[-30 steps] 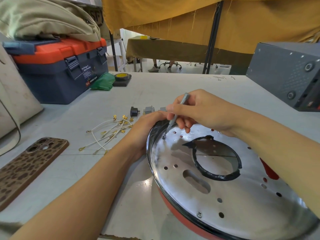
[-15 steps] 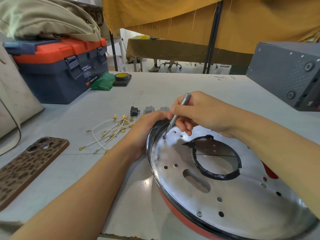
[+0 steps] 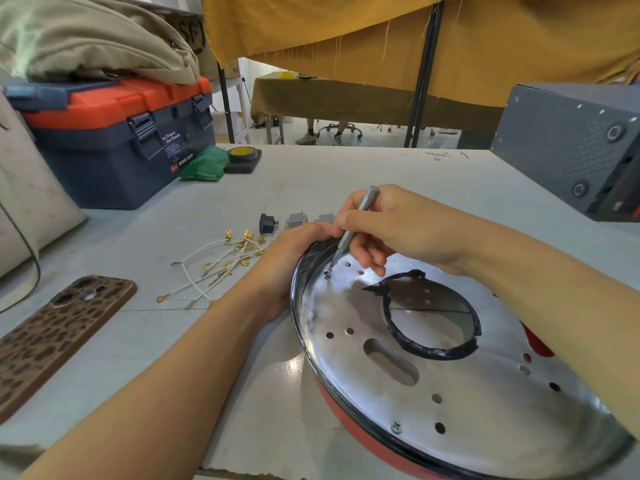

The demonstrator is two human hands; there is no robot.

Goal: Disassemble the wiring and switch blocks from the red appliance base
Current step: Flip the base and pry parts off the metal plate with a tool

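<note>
At the far rim of the red appliance base (image 3: 363,441), steadied by the gripping left hand (image 3: 291,258), the slim screwdriver (image 3: 349,230) pinched in the right hand (image 3: 391,226) could be slipped off the screw (image 3: 327,272) if tilted.

- appliance base (image 3: 460,393): shiny silver plate, black rim, red underside, black ring round its big hole.
- screwdriver (image 3: 349,230): grey.
- wires (image 3: 214,268): white with gold ends.
- switch blocks (image 3: 296,220): grey; a black one (image 3: 266,224) beside them.
- toolbox (image 3: 114,140) at the bench's far left: navy with an orange-red lid.
- phone case (image 3: 52,337) near the left edge: brown with dark leopard spots.
- bench (image 3: 346,174): pale grey.
- cloth (image 3: 202,165) by the toolbox: green.
</note>
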